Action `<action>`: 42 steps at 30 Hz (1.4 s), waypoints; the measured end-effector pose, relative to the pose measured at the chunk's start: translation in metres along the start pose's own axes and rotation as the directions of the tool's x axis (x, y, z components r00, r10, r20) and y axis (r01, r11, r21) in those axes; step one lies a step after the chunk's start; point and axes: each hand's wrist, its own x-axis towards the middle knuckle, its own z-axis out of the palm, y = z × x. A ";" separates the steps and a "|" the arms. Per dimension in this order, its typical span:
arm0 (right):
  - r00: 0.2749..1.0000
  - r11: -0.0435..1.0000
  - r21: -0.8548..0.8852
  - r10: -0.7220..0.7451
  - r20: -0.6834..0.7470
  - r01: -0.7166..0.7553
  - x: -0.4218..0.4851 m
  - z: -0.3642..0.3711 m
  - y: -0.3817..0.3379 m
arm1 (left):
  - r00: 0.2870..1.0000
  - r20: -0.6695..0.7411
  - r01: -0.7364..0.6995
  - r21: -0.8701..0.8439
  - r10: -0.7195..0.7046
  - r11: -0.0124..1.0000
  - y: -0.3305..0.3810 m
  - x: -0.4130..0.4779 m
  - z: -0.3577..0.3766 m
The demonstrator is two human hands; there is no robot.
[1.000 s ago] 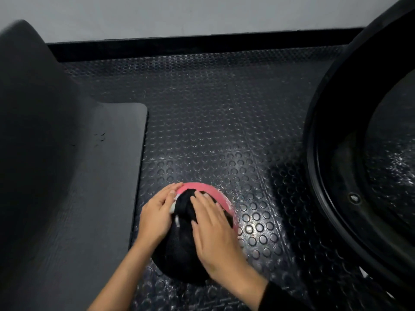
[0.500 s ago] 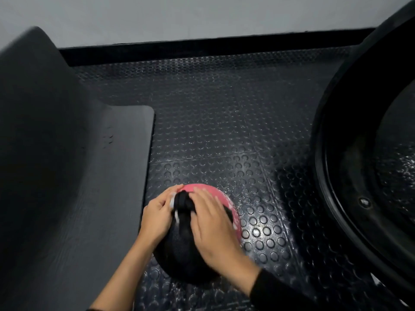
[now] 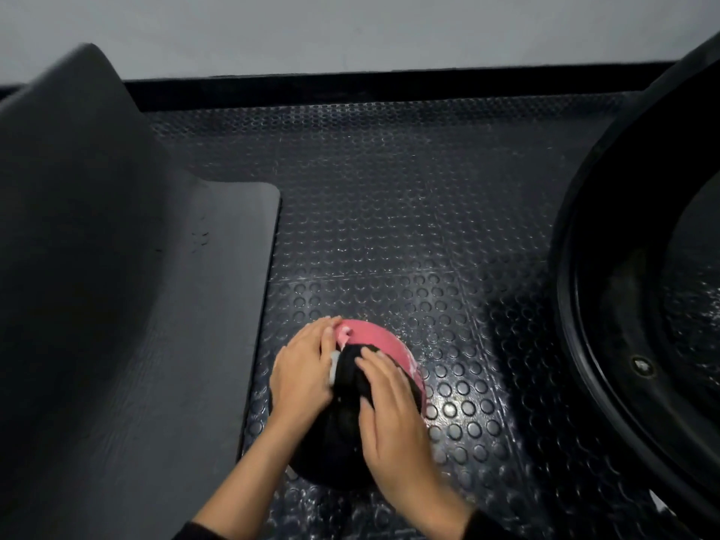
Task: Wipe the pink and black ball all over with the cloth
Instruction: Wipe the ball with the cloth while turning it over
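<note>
The pink and black ball [image 3: 376, 339] rests on the studded rubber floor, pink side away from me, black side near me. A black cloth [image 3: 350, 374] lies bunched over its top, between my hands. My left hand [image 3: 304, 374] cups the ball's left side, fingertips at the pink edge. My right hand [image 3: 393, 420] presses flat on the cloth on the ball's right side. The ball's underside and most of its black half are hidden by my hands and the cloth.
A dark grey mat [image 3: 163, 383] lies left of the ball and curls up into a tall fold at the far left. A big black round rim [image 3: 584, 325] fills the right side. A black baseboard [image 3: 389, 87] runs along the wall.
My right hand has slid with the cloth a little toward me over the ball's top, so more pink shows on the far side. My left hand stays on the ball's left side.
</note>
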 end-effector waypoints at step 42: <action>0.990 0.991 0.054 0.117 0.076 -0.121 -0.023 0.007 0.008 | 0.996 -0.005 0.091 -0.092 -0.092 0.992 -0.022 0.014 -0.005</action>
